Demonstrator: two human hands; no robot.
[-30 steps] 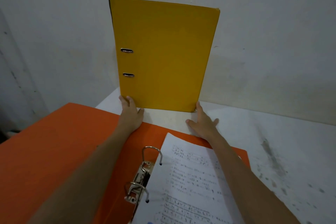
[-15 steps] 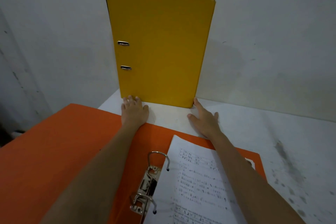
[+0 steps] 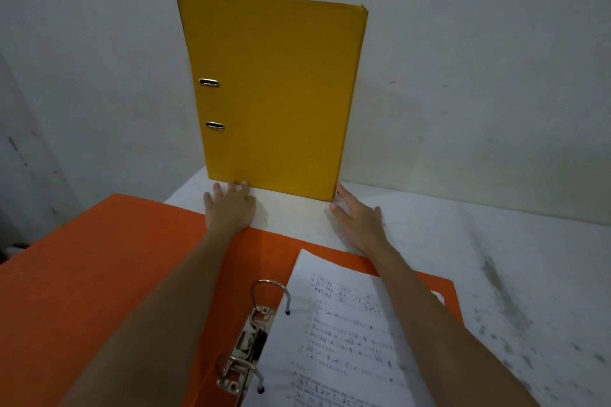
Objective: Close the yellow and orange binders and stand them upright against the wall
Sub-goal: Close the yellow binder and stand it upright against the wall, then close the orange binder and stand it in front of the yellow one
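1. Nearest the camera, the orange binder lies open and flat on the counter, its left cover reaching past the counter's left edge.
2. Its metal ring mechanism stands in the fold with the rings closed, and a stack of printed pages lies on the right half.
3. Both forearms reach over the open binder toward the wall.
4. The left hand lies palm down on the counter just past the orange cover, fingers spread slightly and touching the bottom edge of the yellow binder near its left corner, gripping nothing.
5. The right hand rests flat too, fingers apart, the forefinger tip against the binder's lower right corner.
6. The yellow binder is closed and stands upright on the counter, spine to the left, two metal slots showing on its front.
7. Behind it the white wall rises; the binder's back is at or very near it.
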